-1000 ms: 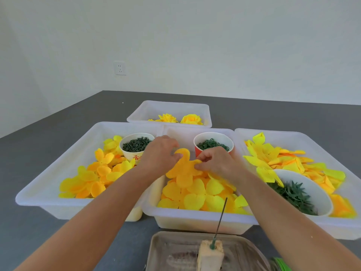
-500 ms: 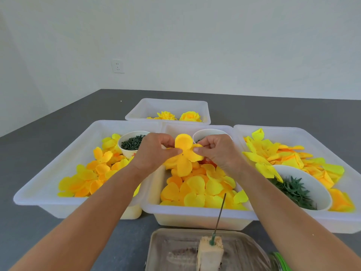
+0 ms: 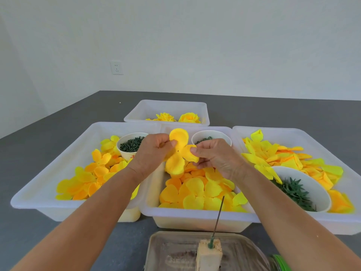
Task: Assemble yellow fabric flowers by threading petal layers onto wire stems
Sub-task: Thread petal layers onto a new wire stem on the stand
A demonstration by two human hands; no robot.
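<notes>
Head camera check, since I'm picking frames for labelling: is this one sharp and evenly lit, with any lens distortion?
Head view: soft, even light, no glare or hard shadows; the petal layer pinched by the left hand and right hand is sharp; the wire stem reads clearly; wide-angle bowing shows in the tray rims.

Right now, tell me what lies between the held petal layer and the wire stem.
In the head view, loose yellow petals in the middle tray lie between the petal layer and the wire stem.
</notes>
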